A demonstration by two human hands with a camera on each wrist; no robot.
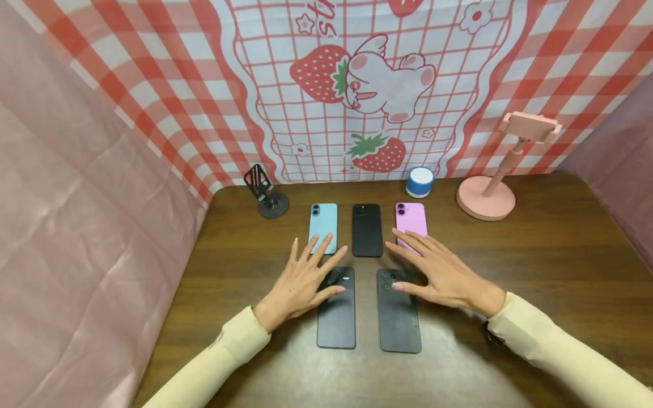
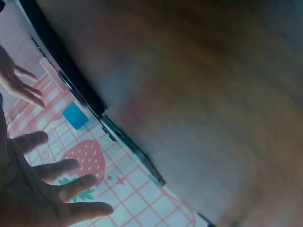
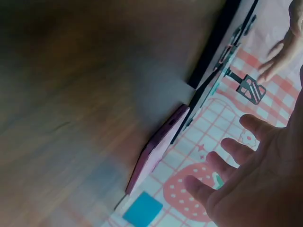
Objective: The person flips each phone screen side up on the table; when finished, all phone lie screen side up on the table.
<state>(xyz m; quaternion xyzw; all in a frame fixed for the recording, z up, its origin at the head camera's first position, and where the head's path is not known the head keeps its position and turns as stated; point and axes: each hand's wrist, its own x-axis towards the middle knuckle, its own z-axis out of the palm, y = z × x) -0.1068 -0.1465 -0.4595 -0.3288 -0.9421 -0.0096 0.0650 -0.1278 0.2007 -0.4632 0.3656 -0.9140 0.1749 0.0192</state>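
Observation:
My left hand [image 1: 298, 286] spreads its fingers over a dark grey phone [image 1: 336, 323] and the lower end of a light blue phone [image 1: 324, 221]. On the other side, my right hand [image 1: 446, 272] hovers with fingers spread above a second dark phone [image 1: 399, 323] and the lower part of a pink phone [image 1: 412, 218]. Between the blue and pink phones lies a black phone [image 1: 367, 229]. All the phones lie back side up. In both wrist views, the left palm [image 2: 33, 189] and right palm [image 3: 265, 184] appear apart from the phones, holding nothing.
A black folding stand [image 1: 270, 198] sits at the back left of the wooden table [image 1: 229, 283]. Toward the back right are a blue and white cylinder [image 1: 420, 182] and a pink phone stand [image 1: 486, 195]. A strawberry-patterned cloth [image 1: 377, 113] hangs behind.

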